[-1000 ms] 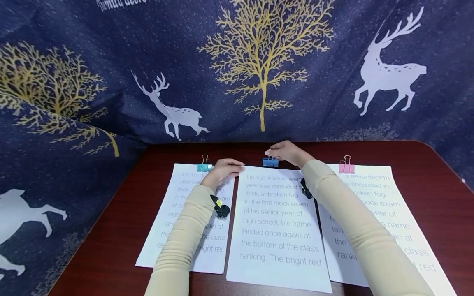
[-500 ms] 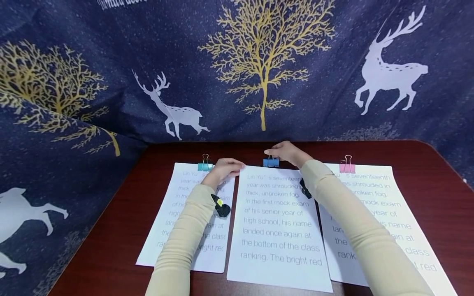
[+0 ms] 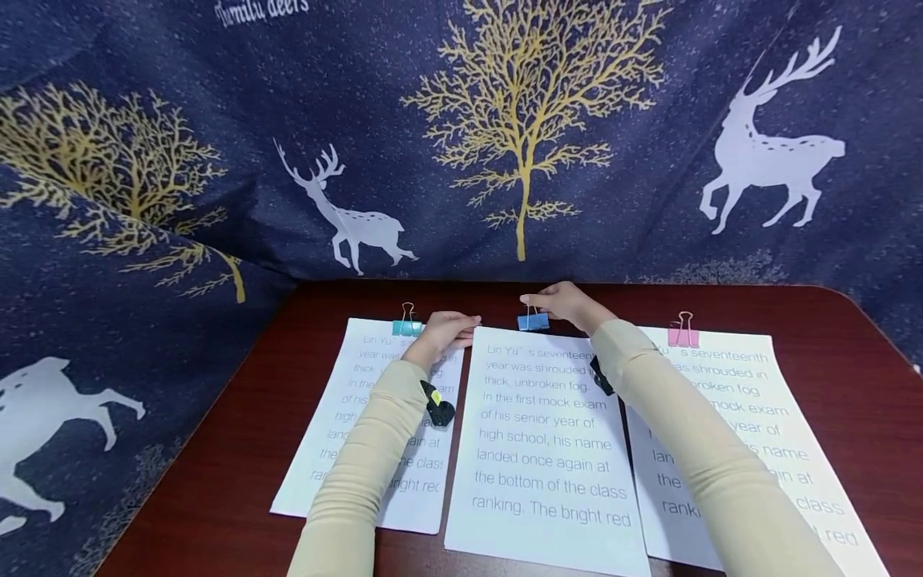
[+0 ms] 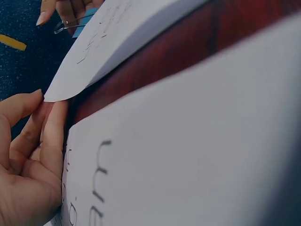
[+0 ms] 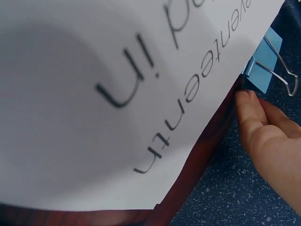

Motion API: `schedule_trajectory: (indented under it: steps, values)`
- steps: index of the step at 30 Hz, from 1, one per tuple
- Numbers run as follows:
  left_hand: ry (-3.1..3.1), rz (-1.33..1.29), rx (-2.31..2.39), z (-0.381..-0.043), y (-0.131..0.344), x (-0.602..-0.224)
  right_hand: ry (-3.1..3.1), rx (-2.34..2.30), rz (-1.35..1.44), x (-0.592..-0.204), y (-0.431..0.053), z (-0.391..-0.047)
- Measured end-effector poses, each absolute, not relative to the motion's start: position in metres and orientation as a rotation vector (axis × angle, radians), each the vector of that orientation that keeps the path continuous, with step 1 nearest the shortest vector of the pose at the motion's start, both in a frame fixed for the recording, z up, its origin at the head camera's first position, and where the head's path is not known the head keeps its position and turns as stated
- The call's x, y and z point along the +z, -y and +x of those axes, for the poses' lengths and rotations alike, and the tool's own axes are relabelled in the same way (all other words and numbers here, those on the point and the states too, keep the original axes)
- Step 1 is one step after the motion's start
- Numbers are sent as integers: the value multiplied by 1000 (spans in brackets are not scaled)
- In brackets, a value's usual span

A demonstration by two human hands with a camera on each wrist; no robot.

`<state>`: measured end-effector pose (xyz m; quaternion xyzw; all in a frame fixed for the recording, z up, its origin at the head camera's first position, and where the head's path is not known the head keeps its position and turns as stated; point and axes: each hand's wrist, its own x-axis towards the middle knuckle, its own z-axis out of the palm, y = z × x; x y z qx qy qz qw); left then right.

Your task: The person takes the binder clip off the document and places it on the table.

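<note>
Three printed paper stacks lie side by side. My left hand [image 3: 441, 335] is at the top left corner of the middle paper stack [image 3: 548, 449], and in the left wrist view its fingers [image 4: 55, 125] pinch that corner. At the same stack's top edge is a blue binder clip [image 3: 533, 322], its wire handles pointing away from the page. My right hand [image 3: 568, 306] holds this clip from behind; the right wrist view shows fingertips against the clip's side [image 5: 267, 59]. The clip's mouth is partly hidden by the paper there.
The left paper stack [image 3: 339, 449] carries a teal binder clip [image 3: 407, 328], and the right paper stack [image 3: 750, 377] a pink binder clip [image 3: 683, 337]. All lie on a dark red table [image 3: 238, 425]. Behind its far edge hangs a navy cloth [image 3: 461, 232] with deer and trees.
The head view has shifted slightly, so everything sits a little lower and further right. Both hands keep nearly the same places at the middle stack and blue clip.
</note>
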<state>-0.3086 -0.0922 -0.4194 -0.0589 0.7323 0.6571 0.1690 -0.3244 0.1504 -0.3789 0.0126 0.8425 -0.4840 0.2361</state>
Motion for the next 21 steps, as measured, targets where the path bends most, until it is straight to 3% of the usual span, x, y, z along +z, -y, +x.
schedule_trajectory:
  steps: [21]
  values:
    - [-2236, -86, 1727, -309, 89, -394, -2328, -1464, 52, -364, -162, -317]
